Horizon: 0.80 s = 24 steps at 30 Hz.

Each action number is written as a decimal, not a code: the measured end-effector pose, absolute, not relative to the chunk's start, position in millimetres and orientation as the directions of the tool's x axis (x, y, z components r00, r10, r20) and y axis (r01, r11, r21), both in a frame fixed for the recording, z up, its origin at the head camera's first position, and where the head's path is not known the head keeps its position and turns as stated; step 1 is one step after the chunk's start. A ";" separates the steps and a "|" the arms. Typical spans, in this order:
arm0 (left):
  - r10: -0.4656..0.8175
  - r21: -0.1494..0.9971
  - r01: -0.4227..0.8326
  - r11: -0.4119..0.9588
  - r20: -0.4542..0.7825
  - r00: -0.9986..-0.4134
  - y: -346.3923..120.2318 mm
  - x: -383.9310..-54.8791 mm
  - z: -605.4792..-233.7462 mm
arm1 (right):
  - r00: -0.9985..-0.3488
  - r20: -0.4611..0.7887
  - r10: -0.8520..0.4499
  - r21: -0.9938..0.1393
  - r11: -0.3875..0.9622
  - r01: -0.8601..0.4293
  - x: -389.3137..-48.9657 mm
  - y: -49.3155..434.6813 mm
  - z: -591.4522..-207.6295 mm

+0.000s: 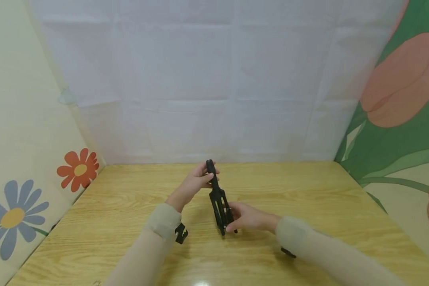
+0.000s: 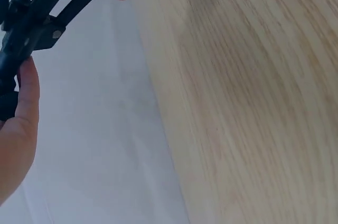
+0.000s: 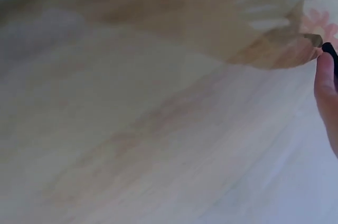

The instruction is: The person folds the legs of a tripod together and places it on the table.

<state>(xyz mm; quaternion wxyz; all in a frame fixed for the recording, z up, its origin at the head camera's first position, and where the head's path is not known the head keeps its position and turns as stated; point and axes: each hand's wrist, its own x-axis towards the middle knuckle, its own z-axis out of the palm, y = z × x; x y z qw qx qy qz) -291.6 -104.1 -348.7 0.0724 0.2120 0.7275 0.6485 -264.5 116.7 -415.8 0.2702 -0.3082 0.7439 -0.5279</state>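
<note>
A black mini tripod (image 1: 217, 195) is held between both hands over the wooden table, its slim top end pointing away and its legs toward the person. My left hand (image 1: 193, 183) grips the narrow upper part, thumb along the near side. Lower down, my right hand (image 1: 249, 217) pinches the legs close to their tips from the right. In the left wrist view the leg hinges of the tripod (image 2: 33, 26) show, with the left thumb (image 2: 29, 94) pressed against its body. Only a dark leg end (image 3: 329, 49) shows beside the right thumb (image 3: 326, 84) in the right wrist view.
The wood-grain table (image 1: 128, 222) runs back to a white sheet (image 1: 214, 79) hung behind it. A flower-painted wall (image 1: 25, 131) borders the left side, and a tulip-painted wall (image 1: 407, 119) the right. Black wrist devices (image 1: 181, 233) sit below the sleeves.
</note>
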 end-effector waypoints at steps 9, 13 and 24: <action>0.434 0.972 0.222 0.069 0.171 -0.885 -107.7 -297.1 -352.1 | -0.652 -0.076 -0.755 -0.937 0.277 -0.213 -264.4 123.2 -411.7; 0.412 0.970 0.215 0.117 0.150 -0.899 -106.9 -298.1 -350.1 | -0.669 -0.068 -0.740 -0.926 0.297 -0.234 -263.7 122.5 -411.6; 0.245 0.963 0.224 0.149 0.184 -0.952 -92.7 -294.8 -345.4 | -0.687 -0.033 -0.726 -0.919 0.292 -0.264 -267.7 123.2 -416.8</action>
